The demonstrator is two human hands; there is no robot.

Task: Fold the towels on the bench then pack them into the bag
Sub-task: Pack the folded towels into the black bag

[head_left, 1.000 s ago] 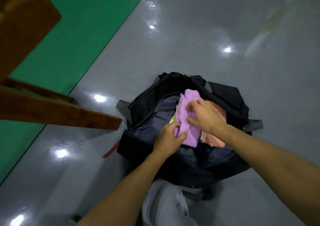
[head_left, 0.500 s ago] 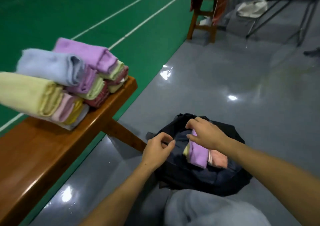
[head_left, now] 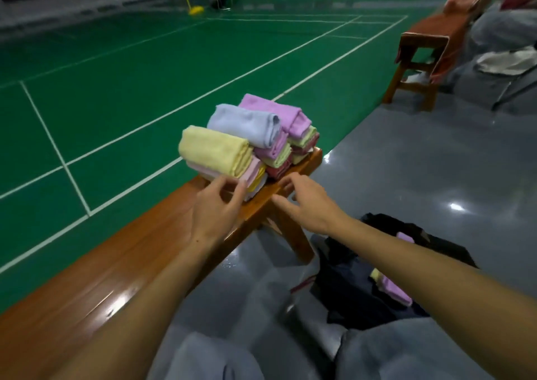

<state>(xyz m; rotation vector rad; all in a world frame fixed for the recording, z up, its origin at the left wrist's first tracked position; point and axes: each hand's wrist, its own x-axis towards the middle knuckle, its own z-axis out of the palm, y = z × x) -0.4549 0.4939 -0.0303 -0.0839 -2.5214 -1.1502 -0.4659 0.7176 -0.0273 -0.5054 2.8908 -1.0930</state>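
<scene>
Courtside bench (head_left: pixel 122 266): both hands, left (head_left: pixel 216 205) and right (head_left: pixel 305 202), open and empty, near stacked towels (head_left: pixel 247 141) that a careless grab could topple.

1. Dim indoors, colours muted, lit from overhead.
2. Glare in white spots on the grey floor (head_left: pixel 421 176) right of the bench (head_left: pixel 116 269), plus a glossy streak on the bench's near end.
3. Soft, weak shadow under the bench's far leg.
4. Motion blur on the right hand (head_left: pixel 305 202) and far right of the bench.
5. Wide-angle bending of court lines left of the bench.
</scene>
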